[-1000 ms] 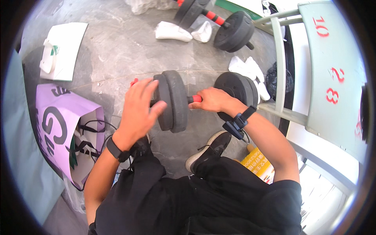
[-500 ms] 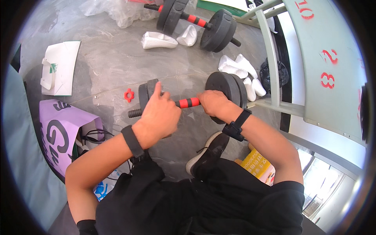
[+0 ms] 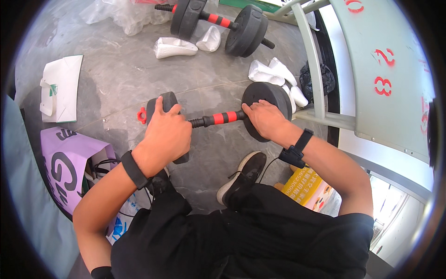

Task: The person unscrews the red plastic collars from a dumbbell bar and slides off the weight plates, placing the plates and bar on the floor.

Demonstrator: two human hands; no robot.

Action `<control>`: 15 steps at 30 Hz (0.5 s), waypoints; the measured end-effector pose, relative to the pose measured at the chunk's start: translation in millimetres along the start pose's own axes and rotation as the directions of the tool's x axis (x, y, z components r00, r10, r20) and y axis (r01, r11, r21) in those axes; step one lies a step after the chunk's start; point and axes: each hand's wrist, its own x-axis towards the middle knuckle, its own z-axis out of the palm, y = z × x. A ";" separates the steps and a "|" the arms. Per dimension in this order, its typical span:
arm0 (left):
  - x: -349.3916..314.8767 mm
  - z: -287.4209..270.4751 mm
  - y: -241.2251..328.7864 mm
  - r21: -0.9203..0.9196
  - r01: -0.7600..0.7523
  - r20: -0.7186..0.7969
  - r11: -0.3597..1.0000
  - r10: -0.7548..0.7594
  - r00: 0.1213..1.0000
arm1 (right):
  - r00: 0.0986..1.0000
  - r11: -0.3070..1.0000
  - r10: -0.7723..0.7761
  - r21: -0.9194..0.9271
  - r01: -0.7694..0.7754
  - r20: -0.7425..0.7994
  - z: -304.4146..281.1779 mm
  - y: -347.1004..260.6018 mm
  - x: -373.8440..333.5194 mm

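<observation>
Near the left edge of the floor (image 3: 125, 60) lies a white bag (image 3: 65, 95), and just beside it, nearer to the person, there is a purple bag (image 3: 76, 160). To the right of these, a red nut (image 3: 141, 116) is close to the outer side of the left weight (image 3: 182, 157). The left hand (image 3: 165, 128) holds this weight, with fingers bent over it and somewhat apart; the thumb is hidden. Two white pieces (image 3: 175, 48) lie toward the far edge of the floor, beside another dumbbell (image 3: 246, 30). The bar (image 3: 224, 117), with red and black grip, stretches between the two hands, in front of the shoes; bare thread shows between the left hand and the grip. If the bar enters the left weight, I cannot tell. The right hand (image 3: 265, 120) has its fingers laid on the inner face of the right weight (image 3: 281, 100); I cannot tell if they hold it firmly. Behind this weight there are more white pieces (image 3: 265, 73), then a black bag (image 3: 325, 79) by the right edge of the floor.
</observation>
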 end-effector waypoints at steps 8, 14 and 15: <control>-4.1 -0.5 -1.0 -0.027 -0.020 -0.003 0.999 0.020 1.000 | 0.995 0.996 -0.033 -0.082 0.026 -0.096 -1.0 7.2 3.1; -10.1 3.5 2.4 -0.103 0.032 0.028 0.994 -0.030 0.999 | 0.995 0.999 -0.026 -0.045 0.021 -0.096 -3.4 10.0 10.4; -12.3 10.3 3.1 -0.178 0.094 -0.184 0.980 -0.127 0.975 | 0.999 1.000 0.000 -0.023 -0.001 -0.040 -3.8 9.8 15.3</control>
